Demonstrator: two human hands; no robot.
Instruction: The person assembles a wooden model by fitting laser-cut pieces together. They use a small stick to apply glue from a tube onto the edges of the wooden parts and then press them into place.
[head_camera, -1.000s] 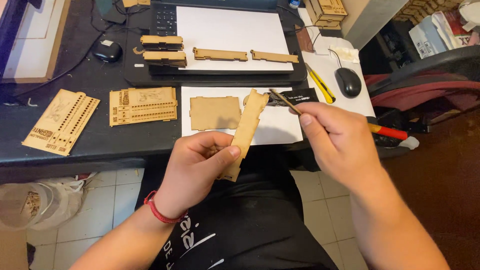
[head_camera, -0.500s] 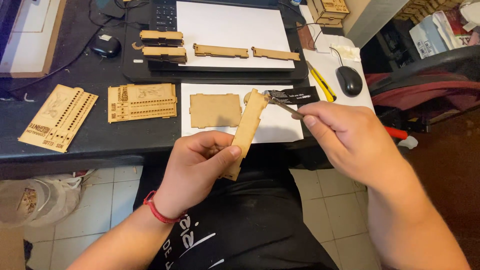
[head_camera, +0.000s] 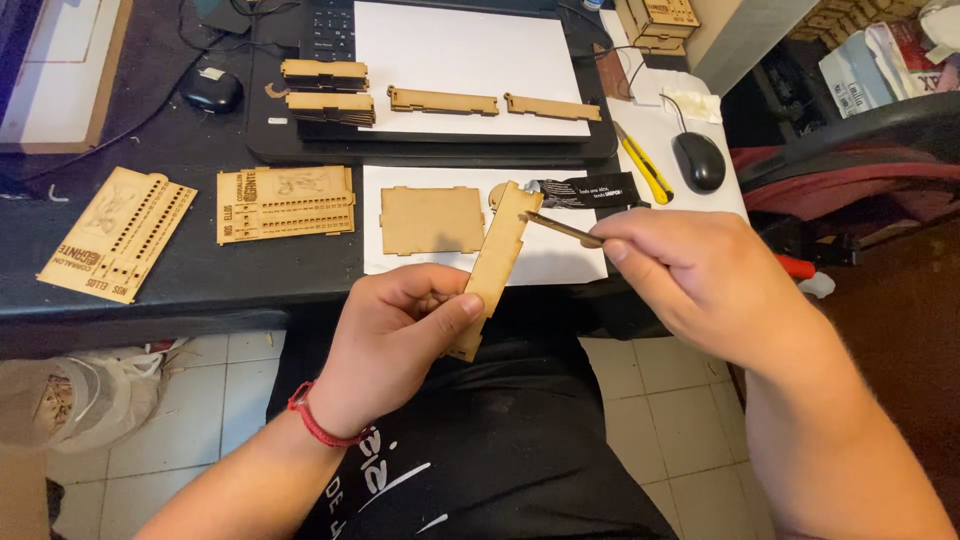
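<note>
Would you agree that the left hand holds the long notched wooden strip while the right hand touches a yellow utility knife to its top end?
Not quite. In the head view, the left hand holds the long notched wooden strip, but the right hand touches a thin brush-like tool to its top end. The yellow utility knife lies on the desk.

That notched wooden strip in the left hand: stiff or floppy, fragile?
Probably stiff: the wooden strip stands straight out of the left hand, held only at its lower end, with no visible sag. Likely light: a few fingers hold it up. Its thin, notched edges may chip or snap under the tool in the right hand.
</note>
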